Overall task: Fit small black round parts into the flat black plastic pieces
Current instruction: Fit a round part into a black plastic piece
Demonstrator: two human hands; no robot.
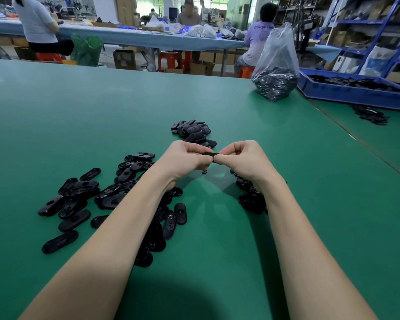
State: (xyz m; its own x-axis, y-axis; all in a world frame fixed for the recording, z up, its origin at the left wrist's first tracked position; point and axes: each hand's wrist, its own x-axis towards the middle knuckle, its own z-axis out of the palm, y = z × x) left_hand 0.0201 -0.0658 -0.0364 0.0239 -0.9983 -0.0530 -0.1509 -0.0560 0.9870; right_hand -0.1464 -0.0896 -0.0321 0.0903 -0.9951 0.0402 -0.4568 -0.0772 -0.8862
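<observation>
Both hands meet above the table (56,116), clamped together on one flat piece (210,154). The left hand (186,159) pinches its 9 o'clock end, the right hand (237,158) its 3 o'clock end, so its long axis runs 9 to 3, edge-on to the head camera. Whether a round part is already seated I cannot tell. One round part (204,171) lies just below the hands at 6 o'clock. Loose pieces (69,204) spread at 8 o'clock nearer the left arm, another pile (193,131) sits at 12, and a dark heap (249,199) lies under the right wrist. Open room lies at 6 o'clock between the forearms.
</observation>
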